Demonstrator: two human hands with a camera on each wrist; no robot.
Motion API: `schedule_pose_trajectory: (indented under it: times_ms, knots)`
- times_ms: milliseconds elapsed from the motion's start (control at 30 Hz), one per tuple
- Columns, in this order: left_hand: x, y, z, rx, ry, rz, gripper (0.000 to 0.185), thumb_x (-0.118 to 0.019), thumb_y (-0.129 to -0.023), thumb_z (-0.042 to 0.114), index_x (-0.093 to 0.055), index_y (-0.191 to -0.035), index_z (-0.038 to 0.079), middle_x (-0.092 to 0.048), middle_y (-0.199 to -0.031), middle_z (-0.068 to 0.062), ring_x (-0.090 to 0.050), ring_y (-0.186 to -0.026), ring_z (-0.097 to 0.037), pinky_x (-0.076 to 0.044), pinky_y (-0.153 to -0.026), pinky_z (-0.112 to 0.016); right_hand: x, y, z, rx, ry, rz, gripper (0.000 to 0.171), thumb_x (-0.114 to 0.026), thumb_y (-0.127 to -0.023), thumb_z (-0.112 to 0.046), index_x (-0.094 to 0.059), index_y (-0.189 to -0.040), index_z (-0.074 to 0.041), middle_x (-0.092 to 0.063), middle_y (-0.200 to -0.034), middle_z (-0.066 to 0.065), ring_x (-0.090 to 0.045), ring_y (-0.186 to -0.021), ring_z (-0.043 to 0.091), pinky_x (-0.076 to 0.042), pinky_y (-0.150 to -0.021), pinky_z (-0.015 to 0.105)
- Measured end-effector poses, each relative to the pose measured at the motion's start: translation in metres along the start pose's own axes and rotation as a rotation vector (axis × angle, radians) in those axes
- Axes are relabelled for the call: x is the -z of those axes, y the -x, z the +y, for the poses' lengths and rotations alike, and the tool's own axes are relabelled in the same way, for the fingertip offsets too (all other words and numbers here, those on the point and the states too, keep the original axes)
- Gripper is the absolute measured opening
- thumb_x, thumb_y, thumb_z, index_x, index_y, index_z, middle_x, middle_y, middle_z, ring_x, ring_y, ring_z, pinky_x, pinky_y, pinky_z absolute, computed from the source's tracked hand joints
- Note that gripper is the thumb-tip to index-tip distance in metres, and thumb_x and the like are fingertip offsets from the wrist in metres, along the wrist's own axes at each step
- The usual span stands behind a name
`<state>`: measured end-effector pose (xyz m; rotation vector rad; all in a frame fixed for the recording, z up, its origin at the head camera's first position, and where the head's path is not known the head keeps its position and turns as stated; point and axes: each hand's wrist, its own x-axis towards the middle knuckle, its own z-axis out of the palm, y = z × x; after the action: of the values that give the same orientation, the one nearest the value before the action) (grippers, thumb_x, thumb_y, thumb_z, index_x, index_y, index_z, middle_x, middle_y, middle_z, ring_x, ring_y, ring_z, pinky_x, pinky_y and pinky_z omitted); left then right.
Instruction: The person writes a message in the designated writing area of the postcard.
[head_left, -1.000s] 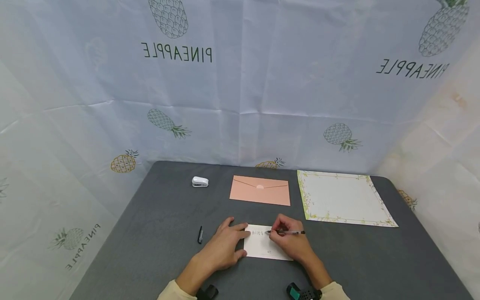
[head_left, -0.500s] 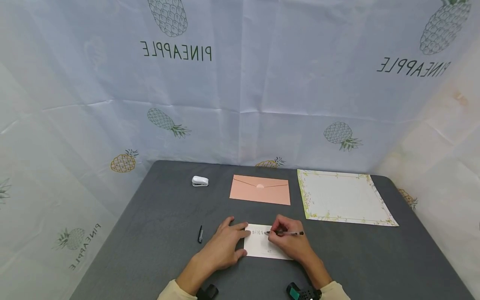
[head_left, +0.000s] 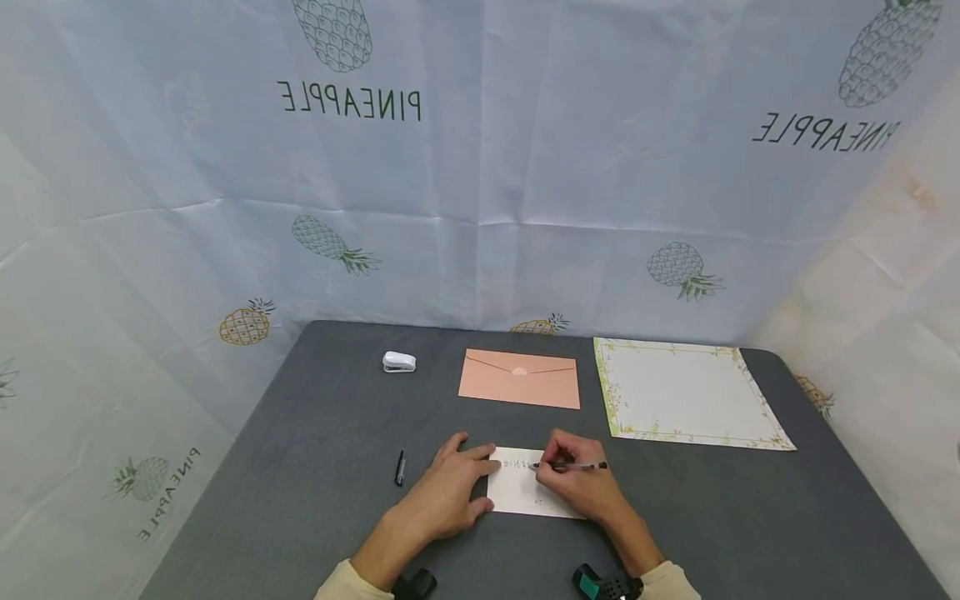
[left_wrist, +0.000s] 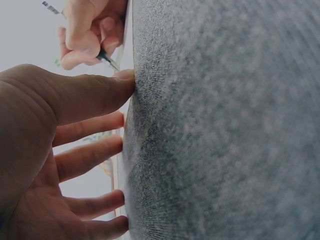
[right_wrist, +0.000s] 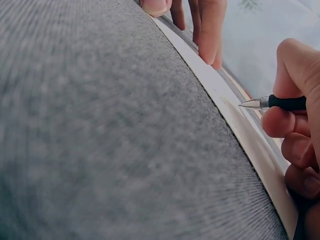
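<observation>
- The pen (head_left: 585,466) and the right hand (head_left: 581,479) have slipped slightly leftward across the card (head_left: 517,496) since a second ago; the left hand (head_left: 446,487) stays at the card's left edge.
- The card lies flat on the dark tabletop (head_left: 337,417), in the lower centre of the frame.
- The right hand's fingers are clamped on the pen, its tip pointing left over the card; whether it touches cannot be told.
- The left hand's fingers are spread apart, thumb and fingertips resting along the card's edge.
- Handwriting runs along the card's upper part, with small marks lower right; too small to read.
- A pen cap (head_left: 400,468) lies left of the left hand.
- Farther up: a white stapler (head_left: 399,362) left of centre, a closed salmon envelope (head_left: 519,387) at centre, a floral-bordered sheet (head_left: 690,392) at right.
- "PINEAPPLE" appears mirror-reversed on the hanging cloth (head_left: 480,167), upper left, upper right and lower left.
</observation>
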<state>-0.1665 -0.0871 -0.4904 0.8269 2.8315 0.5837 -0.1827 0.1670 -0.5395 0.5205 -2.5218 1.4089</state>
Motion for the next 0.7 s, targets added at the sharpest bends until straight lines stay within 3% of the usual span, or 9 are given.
schedule_pose_trajectory:
  times_ms: [300, 700]
  knots:
    - [0.0, -0.0005, -0.0004, 0.001, 0.012, -0.004, 0.051, -0.092, -0.09, 0.025, -0.078, -0.138, 0.014, -0.065, -0.157, -0.006, -0.048, -0.153, -0.049, -0.041, -0.127, -0.065, 0.0012, -0.0007, 0.0021, 0.015, 0.006, 0.019, 0.036, -0.077, -0.079, 0.004, -0.061, -0.077, -0.028, -0.06, -0.07, -0.017, -0.052, -0.062, 0.001, -0.042, -0.055, 0.019]
    - [0.0001, 0.0002, -0.0005, -0.003, 0.009, -0.002, 0.051, -0.092, -0.09, 0.024, -0.078, -0.137, 0.014, -0.066, -0.156, -0.007, -0.048, -0.152, -0.049, -0.04, -0.127, -0.064, -0.0014, -0.001, -0.0028, 0.004, -0.012, 0.07, 0.035, -0.077, -0.081, 0.005, -0.063, -0.079, -0.027, -0.067, -0.074, -0.015, -0.056, -0.062, 0.002, -0.045, -0.055, 0.019]
